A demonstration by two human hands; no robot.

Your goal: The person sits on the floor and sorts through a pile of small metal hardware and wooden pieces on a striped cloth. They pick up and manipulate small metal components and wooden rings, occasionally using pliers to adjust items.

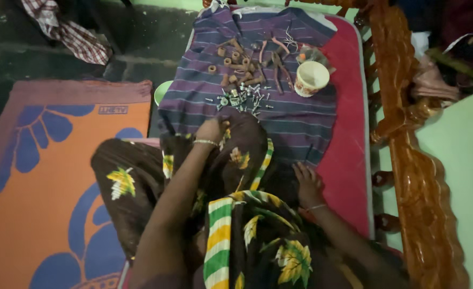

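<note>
Two hands at a striped cloth strewn with small metal parts.
Head view: the left hand (211, 130), fingers curled together, though whether they grip anything I cannot tell, rests just short of the screws and nuts (243, 99) on the striped cloth (295, 120); brown pipe fittings (236, 64), pliers (277, 67) and a cup (311, 78) lie beyond. The right hand (307, 184) lies flat, fingers apart, on the cloth's near edge.

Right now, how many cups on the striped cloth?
1. The cream printed cup stands at the right of the striped cloth, beside the pliers. None other shows.
</note>
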